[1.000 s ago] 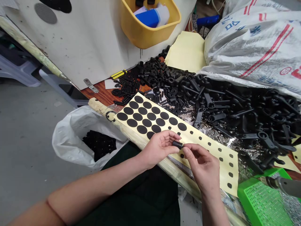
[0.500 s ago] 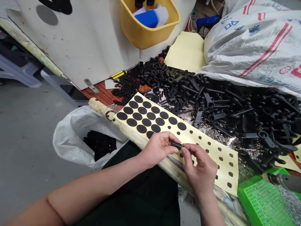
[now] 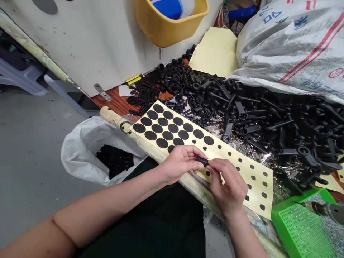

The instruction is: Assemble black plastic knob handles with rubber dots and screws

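Observation:
Between my two hands is a small black plastic cylinder [image 3: 202, 161], held lengthwise above a sticker sheet. My left hand [image 3: 180, 163] pinches its left end between thumb and fingers. At its right end, my right hand [image 3: 228, 182] has thumb and forefinger closed together; whether a smaller part is in that pinch is hidden. Below both hands lies the pale yellow sheet [image 3: 228, 166], with large black round stickers at its left and small dark spots over the rest.
Behind the sheet are heaped black crank-like handles [image 3: 249, 129], black sleeves [image 3: 174, 86] and small metal pieces. A green basket [image 3: 292, 218] stands at right, a yellow bin [image 3: 172, 30] hangs above, and a white bag [image 3: 77, 150] of black parts is at left. A large woven sack [image 3: 282, 61] sits behind.
The view has shifted a little. Both hands stay together on the black cylinder, with the right fingers still at its right end.

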A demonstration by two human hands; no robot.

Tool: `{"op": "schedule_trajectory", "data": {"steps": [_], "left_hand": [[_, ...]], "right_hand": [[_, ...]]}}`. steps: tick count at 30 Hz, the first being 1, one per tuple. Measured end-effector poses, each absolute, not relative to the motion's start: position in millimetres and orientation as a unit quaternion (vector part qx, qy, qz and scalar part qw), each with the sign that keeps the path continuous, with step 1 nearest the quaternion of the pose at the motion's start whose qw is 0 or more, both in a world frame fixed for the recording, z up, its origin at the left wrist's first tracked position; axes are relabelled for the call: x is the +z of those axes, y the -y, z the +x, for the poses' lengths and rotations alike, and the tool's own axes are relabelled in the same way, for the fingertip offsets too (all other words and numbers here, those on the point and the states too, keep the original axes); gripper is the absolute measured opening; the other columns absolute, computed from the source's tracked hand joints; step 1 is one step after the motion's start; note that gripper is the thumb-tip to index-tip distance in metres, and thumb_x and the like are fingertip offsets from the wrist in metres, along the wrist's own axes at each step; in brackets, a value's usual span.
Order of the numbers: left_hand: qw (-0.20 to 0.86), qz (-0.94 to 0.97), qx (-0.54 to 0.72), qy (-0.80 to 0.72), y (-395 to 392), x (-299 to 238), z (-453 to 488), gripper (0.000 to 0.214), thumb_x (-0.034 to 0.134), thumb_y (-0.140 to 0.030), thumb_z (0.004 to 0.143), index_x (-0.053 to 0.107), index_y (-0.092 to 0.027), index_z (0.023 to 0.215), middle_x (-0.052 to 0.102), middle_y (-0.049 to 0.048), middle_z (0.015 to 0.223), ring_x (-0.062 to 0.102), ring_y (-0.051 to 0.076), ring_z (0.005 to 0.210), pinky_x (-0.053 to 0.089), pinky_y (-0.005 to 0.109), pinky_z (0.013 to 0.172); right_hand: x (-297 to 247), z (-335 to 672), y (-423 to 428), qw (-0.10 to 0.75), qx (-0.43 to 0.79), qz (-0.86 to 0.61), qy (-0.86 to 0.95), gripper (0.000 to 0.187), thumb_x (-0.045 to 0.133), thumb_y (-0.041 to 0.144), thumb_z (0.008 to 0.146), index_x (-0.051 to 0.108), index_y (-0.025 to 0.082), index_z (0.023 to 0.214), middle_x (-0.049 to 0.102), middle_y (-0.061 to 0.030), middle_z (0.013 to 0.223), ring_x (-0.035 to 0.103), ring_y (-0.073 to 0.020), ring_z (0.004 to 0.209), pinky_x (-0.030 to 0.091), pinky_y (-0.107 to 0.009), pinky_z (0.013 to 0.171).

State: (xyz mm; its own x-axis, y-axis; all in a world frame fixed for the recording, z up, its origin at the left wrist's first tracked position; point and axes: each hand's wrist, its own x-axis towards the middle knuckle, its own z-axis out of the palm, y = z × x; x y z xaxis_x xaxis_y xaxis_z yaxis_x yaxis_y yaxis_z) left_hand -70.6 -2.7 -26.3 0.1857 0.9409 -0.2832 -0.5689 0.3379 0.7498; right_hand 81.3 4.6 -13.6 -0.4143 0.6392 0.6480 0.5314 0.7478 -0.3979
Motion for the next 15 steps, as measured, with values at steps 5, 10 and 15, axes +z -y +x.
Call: {"op": "schedule_trajectory", "data": {"steps": [5, 10, 15], "left_hand": [[0.717, 0.236, 0.523, -0.396, 2.6, -23.1, -69.3, 0.020, 0.072, -0.008, 0.059, 0.065, -0.011, 0.077, 0.064, 0.0012, 0.072, 0.057, 0.010, 0.064, 0.044, 0.021, 0.057], [0.704, 0.230, 0.536, -0.405, 1.9, -21.2, -68.4, 0.022, 0.071, -0.004, 0.059, 0.065, -0.012, 0.078, 0.066, 0.0018, 0.078, 0.059, 0.010, 0.072, 0.045, 0.021, 0.065], [0.673, 0.278, 0.531, -0.434, 5.3, -20.9, -66.6, 0.020, 0.069, -0.009, 0.067, 0.068, -0.012, 0.087, 0.067, 0.0033, 0.083, 0.061, 0.012, 0.077, 0.048, 0.024, 0.072]], "right_hand": [[-16.8, 83.2, -3.2, 0.429, 0.269, -0.460, 0.729, 0.007, 0.061, 0.019, 0.083, 0.067, 0.022, 0.086, 0.069, -0.0044, 0.083, 0.066, -0.0170, 0.079, 0.055, -0.031, 0.071], [-17.8, 85.0, -3.3, 0.423, 0.465, -0.544, 0.555, 0.029, 0.067, 0.038, 0.078, 0.067, 0.018, 0.099, 0.070, -0.0051, 0.082, 0.063, -0.0138, 0.065, 0.055, -0.029, 0.062], [-12.8, 92.4, -2.4, 0.440, 0.410, -0.587, 0.541, 0.033, 0.070, 0.039, 0.075, 0.067, 0.017, 0.099, 0.070, -0.0046, 0.079, 0.064, -0.0141, 0.068, 0.056, -0.029, 0.066]]}}
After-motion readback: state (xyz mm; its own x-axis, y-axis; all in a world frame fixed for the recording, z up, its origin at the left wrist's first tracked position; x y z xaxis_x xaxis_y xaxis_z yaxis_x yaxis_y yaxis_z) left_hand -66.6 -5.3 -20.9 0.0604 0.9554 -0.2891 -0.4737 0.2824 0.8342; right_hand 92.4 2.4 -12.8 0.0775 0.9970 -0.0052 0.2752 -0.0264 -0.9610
